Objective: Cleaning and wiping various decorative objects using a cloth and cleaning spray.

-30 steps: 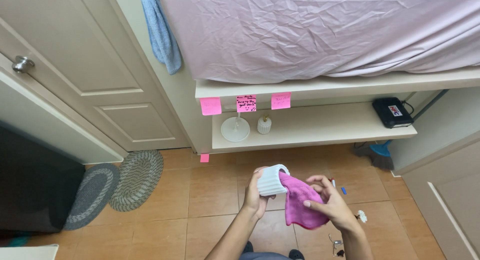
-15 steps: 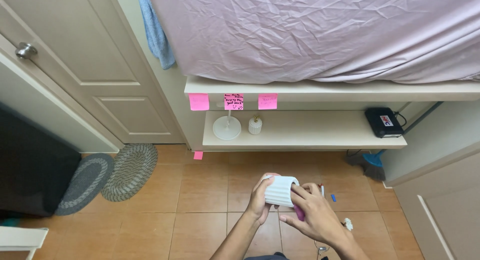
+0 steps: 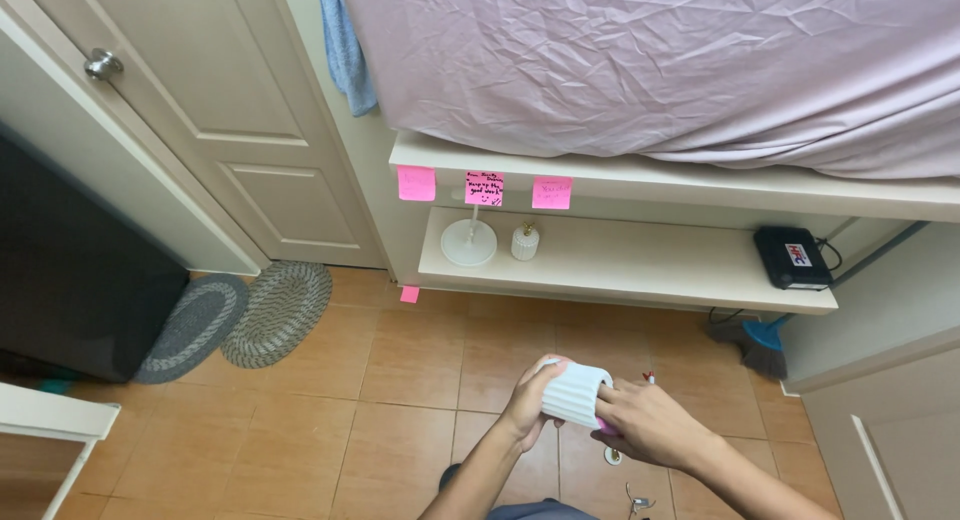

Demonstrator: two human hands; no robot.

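The left hand point(image 3: 527, 405) is clamped around a white ribbed cup point(image 3: 576, 391), held on its side above the tiled floor point(image 3: 400, 380), in front of the bed's lower shelf point(image 3: 640, 270). The right hand point(image 3: 650, 425) closes against the cup's open end, its fingers bunched on a pink cloth point(image 3: 604, 426), of which only a sliver shows below the rim. Judging by this, the cloth is pushed well into the cup and the wiping of the inside looks underway rather than finished; whether the outside is done cannot be told.

On the shelf, left of its middle, stand a round white lamp base point(image 3: 468, 242) and a small white ribbed bottle point(image 3: 524, 242); a black box point(image 3: 793, 257) sits at the shelf's right end. Three pink sticky notes point(image 3: 484, 188) hang on the ledge above the shelf, under the pink-sheeted bed point(image 3: 650, 70). Left of the shelf are a white door point(image 3: 220, 130), a blue towel point(image 3: 345, 45) and two round woven mats point(image 3: 240, 315). A broom head point(image 3: 755, 345) lies below the shelf's right end.
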